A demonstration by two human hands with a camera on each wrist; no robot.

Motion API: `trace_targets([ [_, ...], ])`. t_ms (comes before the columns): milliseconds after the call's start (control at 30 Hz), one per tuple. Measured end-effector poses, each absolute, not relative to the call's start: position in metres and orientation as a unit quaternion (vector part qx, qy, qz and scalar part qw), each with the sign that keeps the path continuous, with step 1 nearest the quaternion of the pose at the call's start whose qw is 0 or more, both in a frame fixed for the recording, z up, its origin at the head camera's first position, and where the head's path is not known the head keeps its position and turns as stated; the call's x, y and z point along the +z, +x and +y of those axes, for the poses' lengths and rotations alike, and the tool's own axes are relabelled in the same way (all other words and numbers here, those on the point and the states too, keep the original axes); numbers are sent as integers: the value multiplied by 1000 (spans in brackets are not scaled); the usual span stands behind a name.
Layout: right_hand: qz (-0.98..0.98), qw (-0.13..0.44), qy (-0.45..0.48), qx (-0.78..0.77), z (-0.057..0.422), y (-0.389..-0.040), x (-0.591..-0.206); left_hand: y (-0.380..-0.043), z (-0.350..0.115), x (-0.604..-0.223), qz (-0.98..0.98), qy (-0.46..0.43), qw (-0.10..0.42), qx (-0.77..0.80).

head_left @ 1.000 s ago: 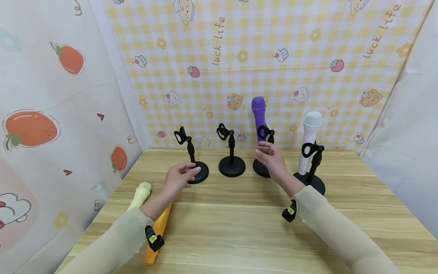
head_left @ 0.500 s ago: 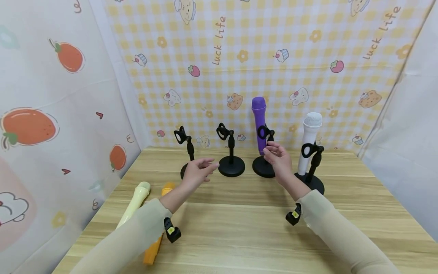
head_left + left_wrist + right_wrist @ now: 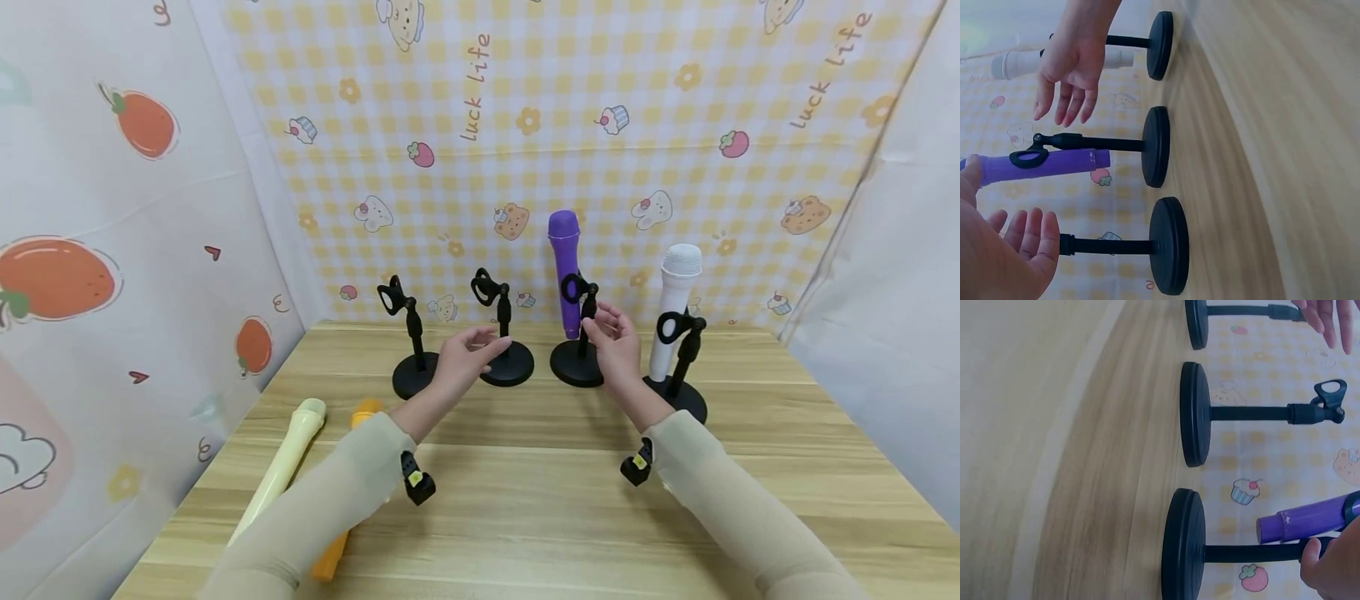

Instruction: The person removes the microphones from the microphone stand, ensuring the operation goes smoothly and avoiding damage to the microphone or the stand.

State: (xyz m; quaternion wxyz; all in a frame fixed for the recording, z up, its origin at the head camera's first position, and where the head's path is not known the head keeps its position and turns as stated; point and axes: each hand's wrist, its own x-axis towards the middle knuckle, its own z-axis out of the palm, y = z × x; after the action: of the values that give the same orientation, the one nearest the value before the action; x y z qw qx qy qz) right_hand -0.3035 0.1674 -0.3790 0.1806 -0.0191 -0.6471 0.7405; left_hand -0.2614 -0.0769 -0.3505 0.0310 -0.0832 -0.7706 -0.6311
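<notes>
Purple handheld microphone (image 3: 567, 262) and white handheld microphone (image 3: 675, 292): each single-coloured. Pale-yellow handheld microphone (image 3: 281, 458); orange handheld microphone (image 3: 366, 414). Round-based stands (image 3: 573, 367): black. Desk (image 3: 562, 500): light-brown streaked wood grain. Backdrop cloth (image 3: 630, 167): yellow-and-white check (pink strawberries, yellow flowers overprinted). Sleeves (image 3: 750, 508): plain beige.

Wood-grain table (image 3: 570, 508): four black stands (image 3: 573, 368) upright; cream microphone (image 3: 283, 458), orange microphone (image 3: 366, 413) lying at left.
</notes>
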Motion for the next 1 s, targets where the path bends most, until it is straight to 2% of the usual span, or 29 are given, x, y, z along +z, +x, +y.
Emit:
trace_targets([
  [433, -653, 187, -57, 732, 176, -323, -382, -294, -44, -340, -727, -110, 61, -675],
  [700, -648, 172, -64, 739, 183, -334, -385, -310, -28, -336, -716, -119, 64, -684],
  [1000, -595, 146, -43, 789, 186, -344, -386, -329, -7, -326, -726, -106, 99, -673],
])
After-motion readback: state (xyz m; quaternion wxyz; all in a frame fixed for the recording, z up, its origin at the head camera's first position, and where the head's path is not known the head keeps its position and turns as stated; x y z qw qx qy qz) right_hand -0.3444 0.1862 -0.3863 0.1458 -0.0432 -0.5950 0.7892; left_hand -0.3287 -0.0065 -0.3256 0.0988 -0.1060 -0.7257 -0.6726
